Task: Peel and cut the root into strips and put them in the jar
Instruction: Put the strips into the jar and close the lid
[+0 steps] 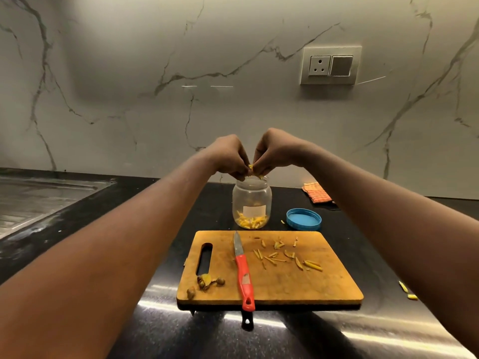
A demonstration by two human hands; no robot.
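A clear plastic jar (pixel 252 200) stands open behind the wooden cutting board (pixel 269 283), with yellow strips lying in its bottom. My left hand (pixel 229 155) and my right hand (pixel 276 149) meet just above the jar's mouth, fingertips pointing down, both pinching yellow root strips (pixel 251 167). Several more strips (pixel 287 256) lie scattered on the right half of the board. A red-handled knife (pixel 243 270) rests on the board, blade pointing away. Brown peel scraps (pixel 207 282) sit at the board's near left corner.
The jar's blue lid (pixel 303 219) lies upside down to the right of the jar. An orange cloth (pixel 316 193) sits by the wall. A steel sink (pixel 39 198) is at the left. Two stray strips (pixel 407 290) lie on the black counter at the right.
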